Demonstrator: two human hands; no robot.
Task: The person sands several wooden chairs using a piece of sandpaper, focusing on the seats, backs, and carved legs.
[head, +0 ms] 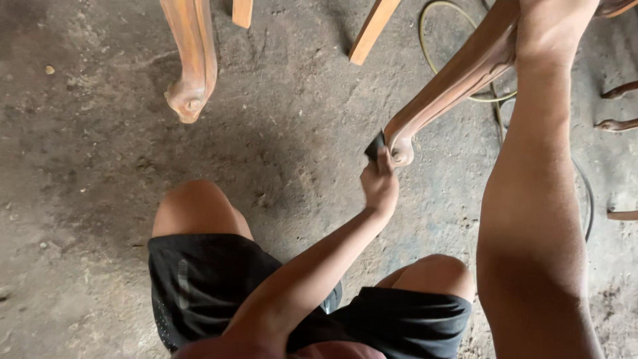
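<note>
Dusty concrete floor (86, 153) w/ carved wooden furniture legs overhead. Right arm reaches up along the curved chair leg (458, 80); right hand (555, 20) mostly out of frame, grip can't be told. Left hand (379, 185) pinches small dark sanding pad (375, 145) against leg's scrolled foot. Leg looks smooth above; foot apparently in progress.

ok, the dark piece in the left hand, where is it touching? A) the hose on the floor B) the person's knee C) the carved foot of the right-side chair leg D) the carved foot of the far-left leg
C: the left hand presses the small dark piece against the scrolled foot of the carved chair leg, which the right arm reaches up along.
</note>
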